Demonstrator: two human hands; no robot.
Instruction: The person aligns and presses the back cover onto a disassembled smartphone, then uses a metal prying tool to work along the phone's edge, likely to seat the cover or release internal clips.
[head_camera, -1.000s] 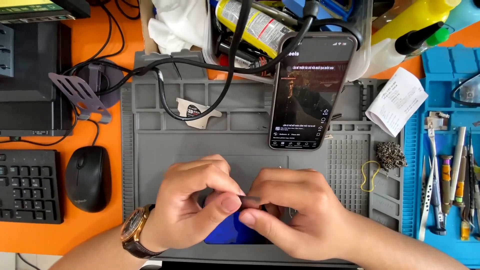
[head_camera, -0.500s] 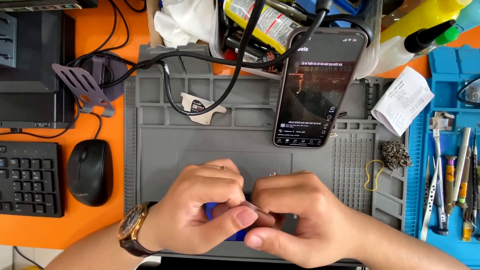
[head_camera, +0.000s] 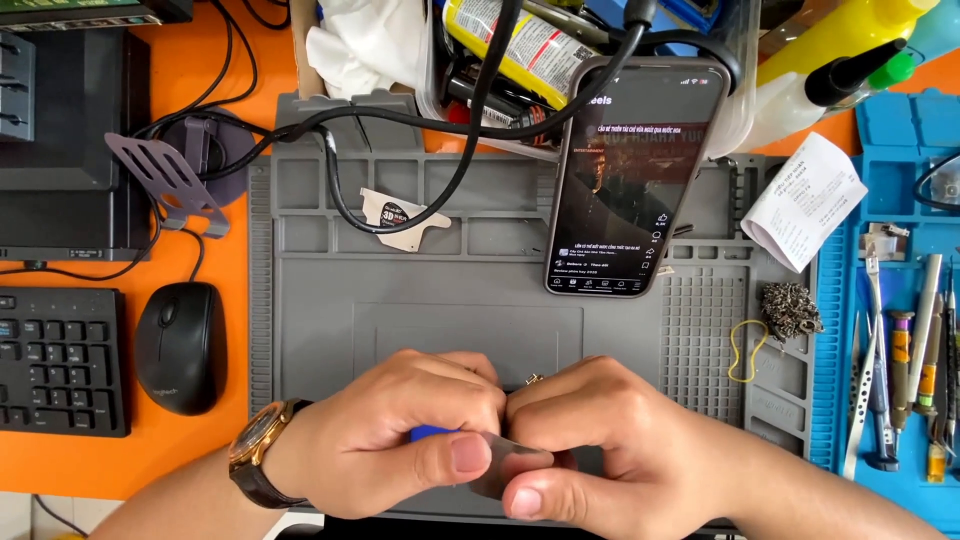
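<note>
Both hands, the left hand (head_camera: 400, 440) and right hand (head_camera: 610, 450), pinch a thin clear film (head_camera: 505, 462) between thumbs and fingers, low over the grey mat (head_camera: 330, 330) above a blue piece (head_camera: 432, 433); pulled unevenly, it could crease, tear or slip free.

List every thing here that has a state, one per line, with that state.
Phone: screen lit, propped tilted.
Left hand: closed, pinching the thin clear piece.
Right hand: closed on the same piece.
Black-capped bottle: capped, lying down.
Paper slip: creased, lying flat.
</note>
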